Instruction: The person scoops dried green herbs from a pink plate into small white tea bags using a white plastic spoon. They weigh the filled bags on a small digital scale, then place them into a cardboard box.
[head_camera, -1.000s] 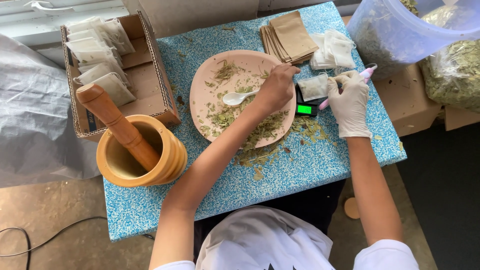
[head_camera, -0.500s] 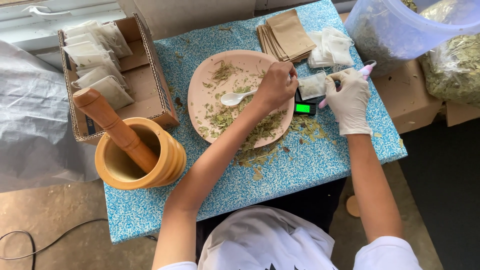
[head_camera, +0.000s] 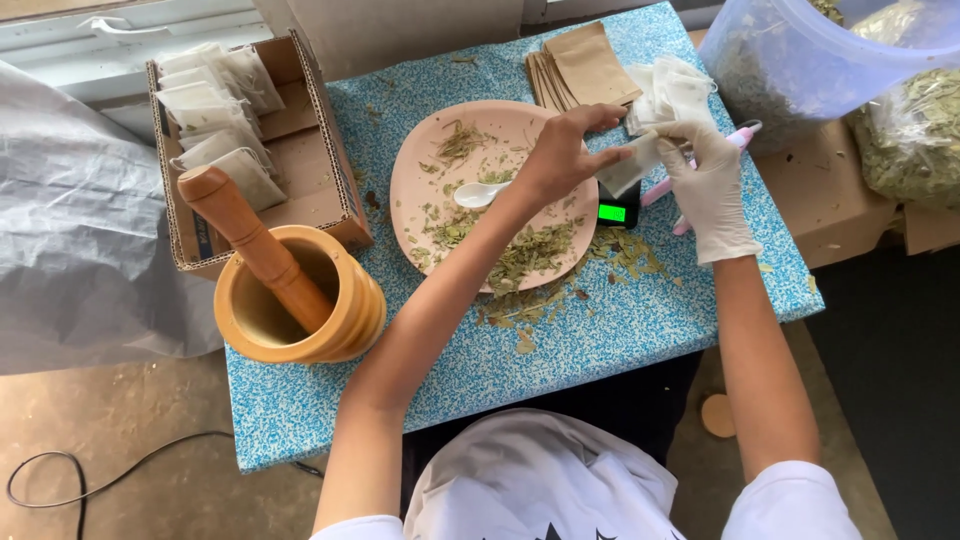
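Filling a small white filter bag (head_camera: 632, 165), held just above the scale (head_camera: 618, 208) beside the pink plate (head_camera: 420, 170). Bare left hand (head_camera: 555, 160) pinching its edge; gloved right hand (head_camera: 705, 185) gripping the other side. Probably calls for steady weighing next.

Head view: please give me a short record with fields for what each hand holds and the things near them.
left hand: bare, pinching the small white bag
right hand: gloved, holding the same bag and a pink pen
under the hands: small scale, green display lit
plate: pink, dried leaves and white spoon on it
left side: wooden mortar with pestle
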